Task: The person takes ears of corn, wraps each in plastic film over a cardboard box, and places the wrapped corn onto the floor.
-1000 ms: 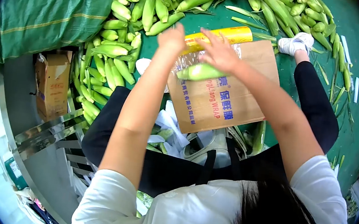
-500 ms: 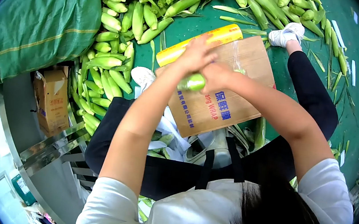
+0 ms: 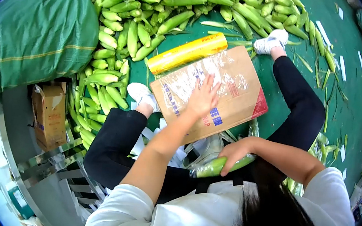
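Note:
My left hand [image 3: 203,97] lies over the cardboard box [image 3: 243,82], its fingers stretched out and spread. Under and around the fingertips, clear plastic wrap [image 3: 190,74] covers part of the box top. Along the box's far edge rests a yellow roll of cling film [image 3: 188,53]. My right hand [image 3: 235,153] is closed around an ear of corn in its green husk [image 3: 212,167], held low near my lap. Shiny clear film covers that ear, and part of it is hidden by the hand.
A large heap of corn [image 3: 131,39] curves along the far side and left. At the left stands a full green sack [image 3: 41,37], with a smaller carton [image 3: 49,115] below it. More film-wrapped corn [image 3: 321,148] lies right of my leg. Loose husk strips are scattered on the green floor [image 3: 345,101].
My hands, together over the box on a green ear before, have separated. The right hand has brought the corn down toward my lap; the left now lies spread on the wrap.

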